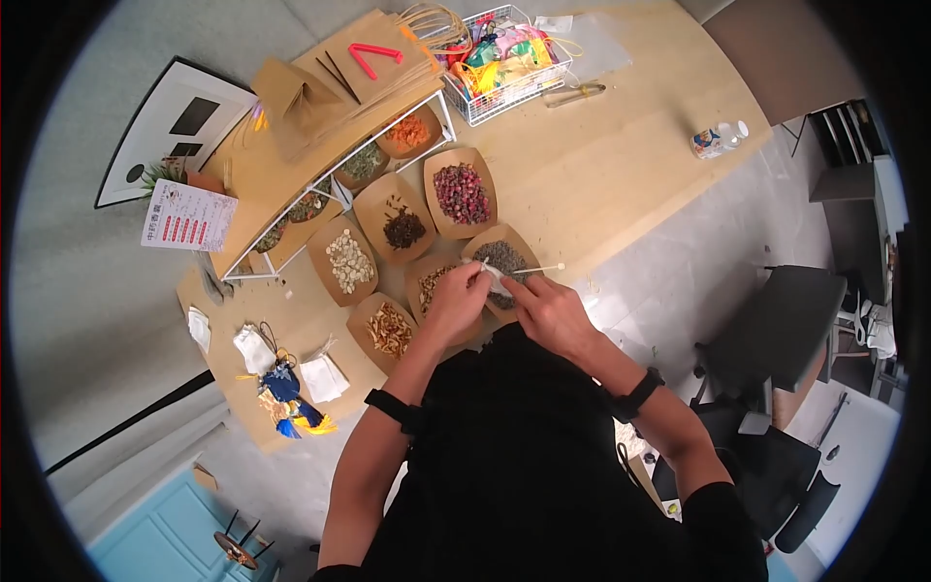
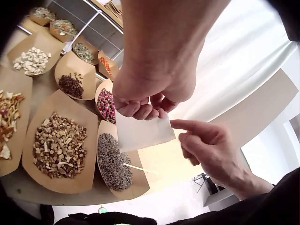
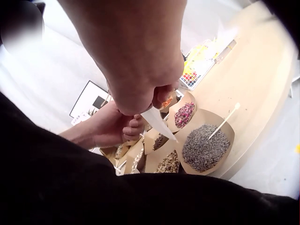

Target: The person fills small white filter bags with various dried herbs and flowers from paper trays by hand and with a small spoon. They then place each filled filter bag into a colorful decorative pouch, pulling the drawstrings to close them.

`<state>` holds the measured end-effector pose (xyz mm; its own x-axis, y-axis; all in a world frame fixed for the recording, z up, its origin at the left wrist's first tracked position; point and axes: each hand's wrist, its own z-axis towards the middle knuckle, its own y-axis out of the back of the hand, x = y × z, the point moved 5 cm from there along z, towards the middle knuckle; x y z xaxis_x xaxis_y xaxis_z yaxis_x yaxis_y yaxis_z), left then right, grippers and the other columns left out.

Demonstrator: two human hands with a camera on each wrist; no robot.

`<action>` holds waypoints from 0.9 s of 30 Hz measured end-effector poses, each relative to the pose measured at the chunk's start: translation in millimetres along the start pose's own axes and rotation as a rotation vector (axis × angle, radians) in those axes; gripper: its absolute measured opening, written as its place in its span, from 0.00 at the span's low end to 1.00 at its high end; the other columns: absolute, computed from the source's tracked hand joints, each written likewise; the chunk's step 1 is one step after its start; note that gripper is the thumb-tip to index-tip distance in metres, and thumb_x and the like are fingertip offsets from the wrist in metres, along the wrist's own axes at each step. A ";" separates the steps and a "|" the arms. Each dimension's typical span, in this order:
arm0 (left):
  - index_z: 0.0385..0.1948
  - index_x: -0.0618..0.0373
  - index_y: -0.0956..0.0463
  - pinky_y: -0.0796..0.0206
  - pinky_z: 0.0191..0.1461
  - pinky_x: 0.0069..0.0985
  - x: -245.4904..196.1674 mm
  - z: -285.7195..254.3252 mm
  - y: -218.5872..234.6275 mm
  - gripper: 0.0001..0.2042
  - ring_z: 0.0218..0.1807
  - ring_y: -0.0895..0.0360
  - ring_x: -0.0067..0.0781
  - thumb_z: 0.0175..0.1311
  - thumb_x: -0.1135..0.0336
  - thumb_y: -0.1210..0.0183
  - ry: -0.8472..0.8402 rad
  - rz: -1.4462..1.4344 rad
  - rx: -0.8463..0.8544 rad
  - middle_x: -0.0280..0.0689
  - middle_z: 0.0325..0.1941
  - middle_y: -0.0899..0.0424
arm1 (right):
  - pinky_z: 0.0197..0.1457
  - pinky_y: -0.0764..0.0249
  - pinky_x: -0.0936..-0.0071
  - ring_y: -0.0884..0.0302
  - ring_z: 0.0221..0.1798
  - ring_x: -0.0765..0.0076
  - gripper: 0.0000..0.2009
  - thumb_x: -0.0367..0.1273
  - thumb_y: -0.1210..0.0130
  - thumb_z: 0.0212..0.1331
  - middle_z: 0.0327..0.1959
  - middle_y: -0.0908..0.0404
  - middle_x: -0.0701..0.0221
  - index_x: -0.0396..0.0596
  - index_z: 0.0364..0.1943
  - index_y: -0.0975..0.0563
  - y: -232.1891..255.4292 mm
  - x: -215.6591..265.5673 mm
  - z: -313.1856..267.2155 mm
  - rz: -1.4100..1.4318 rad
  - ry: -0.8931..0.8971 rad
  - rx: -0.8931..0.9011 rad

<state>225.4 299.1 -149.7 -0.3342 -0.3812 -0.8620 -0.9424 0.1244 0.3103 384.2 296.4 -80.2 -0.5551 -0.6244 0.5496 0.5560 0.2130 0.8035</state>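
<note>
My left hand (image 1: 458, 301) pinches the upper edge of a small white cloth pouch (image 2: 145, 133), its fingers curled in. From the other side my right hand (image 1: 551, 315) reaches in. In the left wrist view its straight index finger (image 2: 190, 124) touches the pouch's side edge while the thumb stays off the cloth. Flat and limp, the pouch hangs over a paper tray of grey-purple dried buds (image 3: 206, 147). A thin pale stick (image 3: 225, 121) stands in these buds. Just beside lies a tray of chopped brown roots (image 2: 61, 145), partly hidden by my left hand in the head view.
More paper trays hold dried rosebuds (image 1: 461, 194), dark cloves (image 1: 402, 228), white pieces (image 1: 349, 262) and sliced peel (image 1: 390, 330). Behind them stands a shelf (image 1: 330, 145). Left lie white pouches (image 1: 325, 376) and tasselled sachets (image 1: 281, 383); a wire basket (image 1: 472, 105) and bottle (image 1: 713, 143) stand farther back.
</note>
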 end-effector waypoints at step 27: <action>0.32 0.64 0.22 0.33 0.37 0.34 -10.9 -5.7 -1.3 0.12 0.30 0.23 0.43 0.61 0.63 0.47 0.034 0.058 0.117 0.49 0.29 0.20 | 0.29 0.24 0.60 0.20 0.27 0.52 0.07 0.30 0.40 0.55 0.26 0.21 0.60 0.41 0.32 0.24 -0.6 -10.7 4.0 0.124 -0.339 0.012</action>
<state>230.3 297.9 -138.3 -0.3893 -0.4010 -0.8293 -0.9171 0.2527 0.3084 387.4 305.9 -85.7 -0.6589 -0.3086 0.6860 0.6255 0.2817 0.7276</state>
